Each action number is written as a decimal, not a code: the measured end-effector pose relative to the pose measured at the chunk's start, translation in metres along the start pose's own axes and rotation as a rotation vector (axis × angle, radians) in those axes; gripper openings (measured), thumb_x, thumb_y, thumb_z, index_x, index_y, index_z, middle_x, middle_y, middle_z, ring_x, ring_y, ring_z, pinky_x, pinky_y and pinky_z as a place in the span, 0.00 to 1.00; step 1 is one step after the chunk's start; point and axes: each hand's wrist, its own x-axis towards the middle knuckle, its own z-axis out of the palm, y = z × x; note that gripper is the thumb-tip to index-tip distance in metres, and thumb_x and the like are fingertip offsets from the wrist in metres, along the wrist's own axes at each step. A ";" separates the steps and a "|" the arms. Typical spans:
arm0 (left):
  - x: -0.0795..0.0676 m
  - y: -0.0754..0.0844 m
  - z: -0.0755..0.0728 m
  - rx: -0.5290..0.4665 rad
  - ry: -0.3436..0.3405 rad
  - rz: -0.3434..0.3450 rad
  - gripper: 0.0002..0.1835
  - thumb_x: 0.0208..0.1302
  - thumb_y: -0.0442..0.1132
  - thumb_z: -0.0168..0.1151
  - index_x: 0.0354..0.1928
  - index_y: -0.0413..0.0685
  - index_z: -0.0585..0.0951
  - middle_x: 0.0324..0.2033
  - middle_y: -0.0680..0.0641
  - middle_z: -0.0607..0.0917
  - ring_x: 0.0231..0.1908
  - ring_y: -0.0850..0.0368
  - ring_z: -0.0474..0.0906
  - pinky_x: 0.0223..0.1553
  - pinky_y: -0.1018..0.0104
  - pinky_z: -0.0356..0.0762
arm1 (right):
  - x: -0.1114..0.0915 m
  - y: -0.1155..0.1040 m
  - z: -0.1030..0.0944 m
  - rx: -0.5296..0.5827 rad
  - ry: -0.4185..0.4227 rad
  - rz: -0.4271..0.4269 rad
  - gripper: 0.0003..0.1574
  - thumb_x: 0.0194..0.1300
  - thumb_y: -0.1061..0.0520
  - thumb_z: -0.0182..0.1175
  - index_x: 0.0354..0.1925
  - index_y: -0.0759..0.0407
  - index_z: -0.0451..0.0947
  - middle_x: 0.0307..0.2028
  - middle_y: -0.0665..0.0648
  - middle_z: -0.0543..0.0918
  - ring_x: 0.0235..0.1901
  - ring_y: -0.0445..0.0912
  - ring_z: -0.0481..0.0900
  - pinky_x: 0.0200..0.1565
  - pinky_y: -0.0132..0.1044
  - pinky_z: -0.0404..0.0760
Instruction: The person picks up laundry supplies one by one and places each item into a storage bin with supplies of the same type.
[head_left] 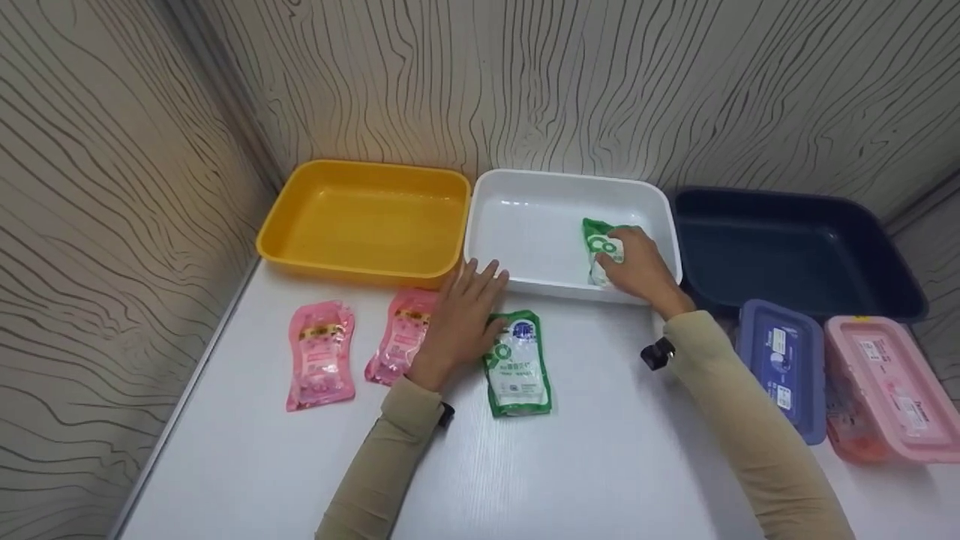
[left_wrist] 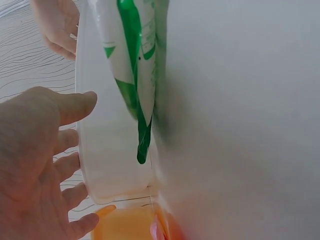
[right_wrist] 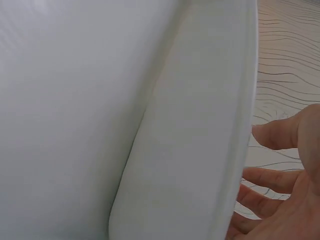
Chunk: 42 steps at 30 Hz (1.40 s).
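Note:
In the head view, my right hand (head_left: 637, 262) reaches into the white tray (head_left: 525, 281) and pinches a green-and-white pouch (head_left: 598, 244) at its right side. The tray wall hides those fingertips in the right wrist view. My left hand (head_left: 463, 322) is spread with nothing in its grasp, its fingertips at the tray's front rim. Beside its thumb, a second green-and-white pouch (head_left: 521, 375) lies on the table. A pink pouch (head_left: 397, 341) is partly covered by the left hand, and another pink pouch (head_left: 321, 356) lies farther left.
A yellow tray (head_left: 360, 274) stands left of the white one, a dark blue tray (head_left: 795, 259) to its right. At the right of the table (head_left: 570, 480) are a blue-lidded box (head_left: 784, 367) and a pink-lidded box (head_left: 889, 382). Patterned walls close off the back and left.

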 end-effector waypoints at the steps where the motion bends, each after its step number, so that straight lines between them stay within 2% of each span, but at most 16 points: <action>1: 0.000 0.000 0.000 -0.004 -0.002 0.000 0.40 0.78 0.56 0.60 0.85 0.56 0.59 0.85 0.50 0.57 0.85 0.42 0.48 0.85 0.42 0.42 | -0.002 -0.002 0.001 0.006 0.007 -0.009 0.35 0.79 0.56 0.58 0.73 0.77 0.67 0.72 0.77 0.68 0.75 0.69 0.66 0.77 0.63 0.63; 7: -0.001 -0.001 0.000 -0.028 -0.003 -0.003 0.39 0.79 0.54 0.59 0.85 0.56 0.59 0.85 0.50 0.57 0.85 0.42 0.48 0.85 0.43 0.43 | -0.021 -0.015 0.007 0.047 0.059 -0.090 0.32 0.78 0.58 0.60 0.71 0.75 0.70 0.68 0.75 0.75 0.70 0.70 0.72 0.72 0.64 0.71; 12: 0.000 0.002 0.000 -0.034 -0.010 -0.012 0.38 0.80 0.54 0.58 0.85 0.58 0.60 0.85 0.51 0.57 0.85 0.43 0.47 0.85 0.42 0.43 | -0.045 -0.026 0.015 0.079 0.126 -0.172 0.30 0.75 0.61 0.65 0.69 0.74 0.73 0.65 0.73 0.78 0.65 0.69 0.76 0.66 0.63 0.76; 18: 0.002 0.002 0.000 -0.015 0.023 -0.004 0.35 0.81 0.51 0.57 0.84 0.57 0.62 0.84 0.51 0.60 0.85 0.42 0.50 0.85 0.41 0.45 | -0.070 -0.034 0.029 0.145 0.177 -0.223 0.28 0.72 0.63 0.68 0.67 0.70 0.76 0.63 0.71 0.80 0.63 0.67 0.78 0.65 0.61 0.78; 27: 0.001 -0.001 -0.001 -0.011 0.002 -0.001 0.37 0.80 0.52 0.58 0.85 0.58 0.59 0.85 0.51 0.58 0.85 0.43 0.48 0.85 0.43 0.41 | -0.102 -0.042 0.063 0.218 0.151 -0.136 0.30 0.73 0.62 0.67 0.69 0.65 0.74 0.64 0.67 0.79 0.61 0.64 0.79 0.62 0.60 0.81; 34: 0.003 0.002 0.000 0.001 0.009 -0.003 0.37 0.79 0.54 0.59 0.85 0.58 0.61 0.85 0.51 0.59 0.85 0.43 0.49 0.85 0.42 0.41 | -0.117 -0.047 0.088 0.214 -0.012 -0.018 0.40 0.75 0.51 0.68 0.76 0.64 0.66 0.66 0.65 0.77 0.60 0.59 0.80 0.61 0.57 0.83; 42: 0.000 0.002 -0.002 0.003 0.016 0.002 0.37 0.79 0.53 0.60 0.84 0.56 0.62 0.84 0.50 0.60 0.85 0.41 0.50 0.85 0.42 0.43 | -0.123 -0.054 0.105 0.200 -0.093 0.038 0.50 0.73 0.42 0.69 0.79 0.65 0.62 0.63 0.62 0.78 0.54 0.52 0.80 0.55 0.49 0.84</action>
